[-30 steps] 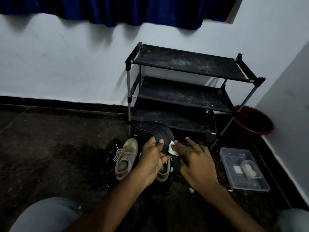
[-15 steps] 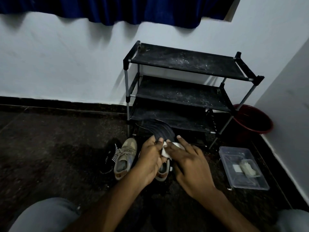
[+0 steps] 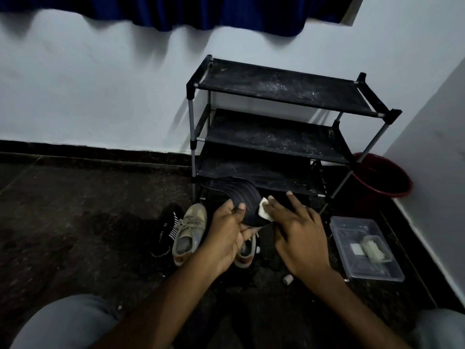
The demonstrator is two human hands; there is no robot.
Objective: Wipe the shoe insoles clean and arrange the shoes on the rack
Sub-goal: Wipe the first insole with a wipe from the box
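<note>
A black ribbed insole (image 3: 242,196) stands upright in front of the rack's lowest shelf, and my left hand (image 3: 226,235) grips its lower part with the thumb on its face. My right hand (image 3: 299,230) presses a small white wipe (image 3: 264,210) against the insole's right edge with straight fingers. The black three-shelf shoe rack (image 3: 284,96) stands against the wall with nothing on its shelves. A beige sneaker (image 3: 190,233) lies on the floor left of my hands. Its pair (image 3: 245,255) is partly hidden under my left hand.
A black sock with white stripes (image 3: 164,230) lies left of the sneakers. A clear plastic box (image 3: 364,250) with small items sits on the floor at right. Behind it stands a red bucket (image 3: 382,177). A small cap (image 3: 288,279) lies near my right wrist. My knees fill the bottom corners.
My right hand has slid the wipe back and forth along the insole's right side. My left hand has kept its hold on the insole.
</note>
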